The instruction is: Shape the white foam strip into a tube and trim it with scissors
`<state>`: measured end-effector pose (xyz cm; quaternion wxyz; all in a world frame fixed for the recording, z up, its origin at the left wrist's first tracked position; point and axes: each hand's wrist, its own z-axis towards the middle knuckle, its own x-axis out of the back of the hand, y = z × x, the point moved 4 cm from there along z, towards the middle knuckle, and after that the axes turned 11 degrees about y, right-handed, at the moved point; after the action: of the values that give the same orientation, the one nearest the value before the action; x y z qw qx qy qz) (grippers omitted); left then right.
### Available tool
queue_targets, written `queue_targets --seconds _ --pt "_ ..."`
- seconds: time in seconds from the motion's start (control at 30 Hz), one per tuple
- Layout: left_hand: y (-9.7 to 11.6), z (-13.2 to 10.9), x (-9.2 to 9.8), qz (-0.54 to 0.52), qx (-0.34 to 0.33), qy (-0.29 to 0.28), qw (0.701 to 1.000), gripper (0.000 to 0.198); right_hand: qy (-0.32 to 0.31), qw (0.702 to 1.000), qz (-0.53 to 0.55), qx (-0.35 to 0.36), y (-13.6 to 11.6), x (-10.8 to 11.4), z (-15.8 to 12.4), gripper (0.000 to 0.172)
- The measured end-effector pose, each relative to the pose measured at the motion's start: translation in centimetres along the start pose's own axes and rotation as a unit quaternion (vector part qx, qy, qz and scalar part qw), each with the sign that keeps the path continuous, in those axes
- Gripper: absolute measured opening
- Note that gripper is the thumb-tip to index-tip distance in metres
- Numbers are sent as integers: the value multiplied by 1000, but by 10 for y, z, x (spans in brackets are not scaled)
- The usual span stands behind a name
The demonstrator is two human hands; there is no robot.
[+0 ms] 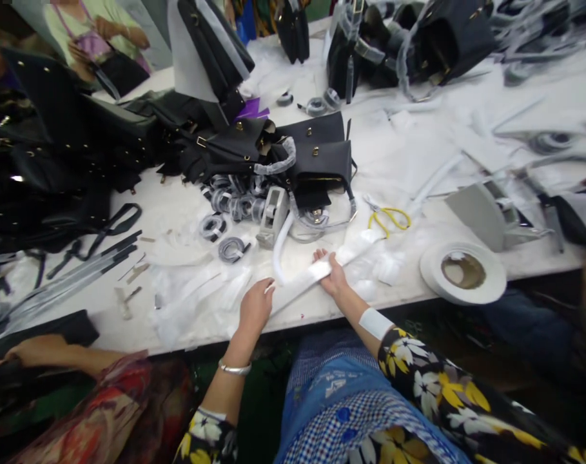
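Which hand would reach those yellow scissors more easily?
Probably the right hand: it grips the white strip just below the yellow scissors, while the left hand sits farther off, nearer the tape dispenser.

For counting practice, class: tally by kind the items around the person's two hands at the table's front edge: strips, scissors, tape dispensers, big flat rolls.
white strip, held in the right hand, left hand at its end: 1
yellow-handled scissors: 1
grey tape dispenser: 1
big white roll: 1
Total: 4
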<state>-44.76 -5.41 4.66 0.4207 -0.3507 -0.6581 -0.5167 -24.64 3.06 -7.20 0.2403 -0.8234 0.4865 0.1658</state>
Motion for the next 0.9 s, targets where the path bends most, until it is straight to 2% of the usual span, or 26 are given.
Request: queue_targets --seconds 0.07,0.13,0.2,0.27,0.37,0.47,0.6,0.73,0.9 --pt "44 31 -23 -80 -32 5 996 26 -16 1000 2 0 0 0 -1 21" --pt "80 61 -47 -114 -63 4 991 26 -36 999 5 -1 -1 0 -2 21" --pt "104 85 -67 -111 -86 -11 990 27 -62 998 2 -14 0 0 -3 23" --pt "119 105 -81 -91 -103 -50 989 29 -87 996 -9 -26 0 1 -4 26" --pt "127 126 -93 -86 -118 -163 976 29 -86 996 -23 -29 -1 5 -3 27" --pt "128 139 -99 -116 -123 -303 938 35 -62 997 -19 -34 -2 9 -2 24" --pt "129 148 -102 -181 -54 -438 879 43 -89 995 -14 -45 0 3 -7 30" --pt "129 149 -102 -221 18 -500 837 47 -110 993 -16 -41 2 -4 -11 34" --pt "124 147 -109 -255 96 -514 813 49 -123 991 -20 -51 1 -8 -16 35"
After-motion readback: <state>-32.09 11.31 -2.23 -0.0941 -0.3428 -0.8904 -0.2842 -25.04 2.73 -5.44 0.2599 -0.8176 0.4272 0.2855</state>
